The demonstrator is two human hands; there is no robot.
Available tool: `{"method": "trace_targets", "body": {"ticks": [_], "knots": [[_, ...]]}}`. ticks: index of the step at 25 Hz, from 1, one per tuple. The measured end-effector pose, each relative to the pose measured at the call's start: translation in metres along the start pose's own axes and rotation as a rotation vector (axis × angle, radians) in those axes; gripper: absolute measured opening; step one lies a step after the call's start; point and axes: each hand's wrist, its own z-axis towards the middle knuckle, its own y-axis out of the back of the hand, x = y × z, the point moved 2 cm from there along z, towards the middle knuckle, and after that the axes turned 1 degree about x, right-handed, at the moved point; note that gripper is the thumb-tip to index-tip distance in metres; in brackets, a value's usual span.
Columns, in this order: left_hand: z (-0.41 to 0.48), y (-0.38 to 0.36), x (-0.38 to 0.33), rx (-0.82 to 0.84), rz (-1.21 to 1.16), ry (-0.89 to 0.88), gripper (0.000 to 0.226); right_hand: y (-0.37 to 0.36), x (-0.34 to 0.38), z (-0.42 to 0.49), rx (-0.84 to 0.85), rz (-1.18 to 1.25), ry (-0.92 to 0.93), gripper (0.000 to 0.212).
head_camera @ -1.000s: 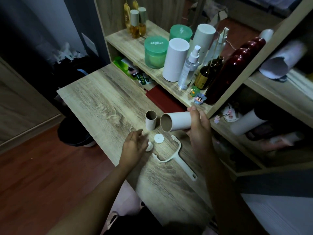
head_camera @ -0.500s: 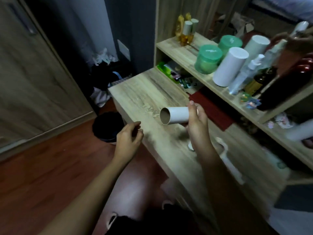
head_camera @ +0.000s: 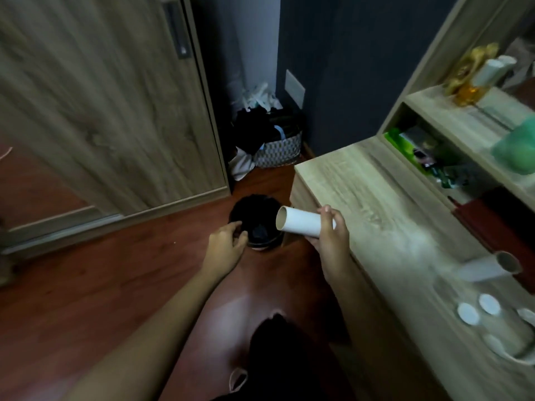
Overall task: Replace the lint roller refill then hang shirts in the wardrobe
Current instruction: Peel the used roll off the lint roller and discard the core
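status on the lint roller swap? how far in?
Done: roller is apart; a second tube and two white end caps lie loose on the desk. In hand: right hand holds a white tube off the desk edge near the black bin on the floor; left hand, curled and empty, is at the bin's rim. Left: reassemble the roller, then hang shirts; none in view, wardrobe door looks shut.

A black bin stands on the reddish wood floor, just beside the tabletop corner. Beyond the bin, a patterned basket heaped with dark clothes sits against the dark wall. Left of the bin rises a wooden door. Right of it, shelves carry blurred bottles.
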Motion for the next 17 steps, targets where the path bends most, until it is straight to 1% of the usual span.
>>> {"method": "trace_targets", "body": {"ticks": [3, 6, 7, 9, 11, 13, 17], "knots": [[0.053, -0.013, 0.026, 0.094, 0.016, 0.118, 0.039, -0.027, -0.018, 0.040, 0.021, 0.073, -0.101, 0.011], [0.100, -0.026, 0.052, 0.133, 0.024, 0.220, 0.038, -0.054, -0.041, 0.087, 0.058, 0.085, -0.204, 0.027], [0.117, -0.031, 0.063, 0.140, 0.035, 0.238, 0.037, -0.067, -0.054, 0.106, 0.067, 0.063, -0.228, 0.028], [0.151, -0.044, 0.089, 0.156, 0.054, 0.271, 0.037, -0.086, -0.087, 0.140, 0.080, -0.069, -0.260, 0.026], [0.183, -0.059, 0.115, 0.179, 0.080, 0.301, 0.039, -0.099, -0.125, 0.173, 0.083, -0.288, -0.261, 0.034], [0.209, -0.077, 0.140, 0.212, 0.095, 0.332, 0.039, -0.109, -0.154, 0.201, 0.086, -0.427, -0.268, 0.043], [0.282, -0.155, 0.219, 0.293, 0.175, 0.304, 0.039, -0.136, -0.246, 0.287, 0.153, -0.656, -0.210, 0.047]]}}
